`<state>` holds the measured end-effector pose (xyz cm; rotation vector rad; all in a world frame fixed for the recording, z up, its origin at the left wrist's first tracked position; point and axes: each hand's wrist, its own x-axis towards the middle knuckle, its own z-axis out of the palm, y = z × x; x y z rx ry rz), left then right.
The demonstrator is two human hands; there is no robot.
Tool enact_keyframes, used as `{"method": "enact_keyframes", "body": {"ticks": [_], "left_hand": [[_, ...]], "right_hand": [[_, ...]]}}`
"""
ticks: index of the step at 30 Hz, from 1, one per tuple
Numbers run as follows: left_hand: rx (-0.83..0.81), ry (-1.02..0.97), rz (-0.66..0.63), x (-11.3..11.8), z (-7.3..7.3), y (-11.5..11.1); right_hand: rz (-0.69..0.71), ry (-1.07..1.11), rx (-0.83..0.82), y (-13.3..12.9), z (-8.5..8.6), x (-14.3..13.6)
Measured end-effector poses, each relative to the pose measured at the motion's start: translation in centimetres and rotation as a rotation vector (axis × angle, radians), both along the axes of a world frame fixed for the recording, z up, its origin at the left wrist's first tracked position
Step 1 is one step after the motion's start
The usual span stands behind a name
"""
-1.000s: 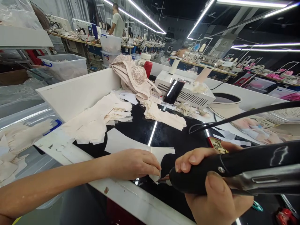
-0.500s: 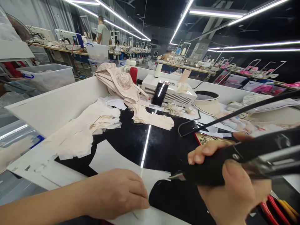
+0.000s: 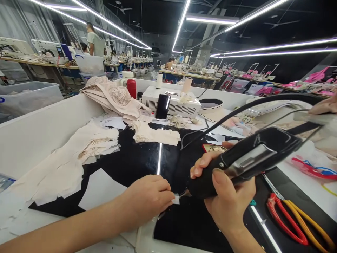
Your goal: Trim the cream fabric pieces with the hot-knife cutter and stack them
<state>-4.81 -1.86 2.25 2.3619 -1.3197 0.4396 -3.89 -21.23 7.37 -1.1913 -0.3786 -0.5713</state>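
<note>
Worktop (image 3: 181, 246): white, inset glossy black panel (image 3: 131, 168) | near left, on black: white sheet (image 3: 102, 188), partly covered by forearm | left: large cream fabric stack (image 3: 60, 161), overlapping white and black | middle: smaller cream stack (image 3: 156, 135) | back: white vented box (image 3: 184, 105), upright dark phone (image 3: 163, 105) before it | right: scissors (image 3: 272, 203), red and orange handles

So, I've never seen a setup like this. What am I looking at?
No robot here: these are a person's bare hands, seen from one camera worn on the head, looking forward and down. The right hand grips a black tool with a metal tip. The left hand rests on a white piece, close to that tip. On and around the dark surface lie stacked pale pieces, a red handle and an orange handle. Farther back, a phone-like slab stands before a slotted white box. Someone else's hand shows at the right edge.
</note>
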Motion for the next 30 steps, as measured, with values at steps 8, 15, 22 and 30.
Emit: {"method": "enact_keyframes", "body": {"ticks": [8, 15, 22, 30], "left_hand": [[0.147, 0.157, 0.108, 0.6, -0.5, -1.7], [0.153, -0.023, 0.093, 0.1, -1.0, -1.9], [0.041, -0.093, 0.067, 0.4, -1.9, -1.8], [-0.051, -0.158, 0.043, 0.0, -2.2, -1.7]], "right_hand": [[0.048, -0.002, -0.024, -0.2, -0.6, -1.0], [0.063, -0.012, -0.005, -0.2, -0.8, -1.1], [0.038, 0.001, 0.003, 0.0, -0.6, -1.1], [0.028, -0.007, -0.005, -0.2, -0.7, -1.1]]}}
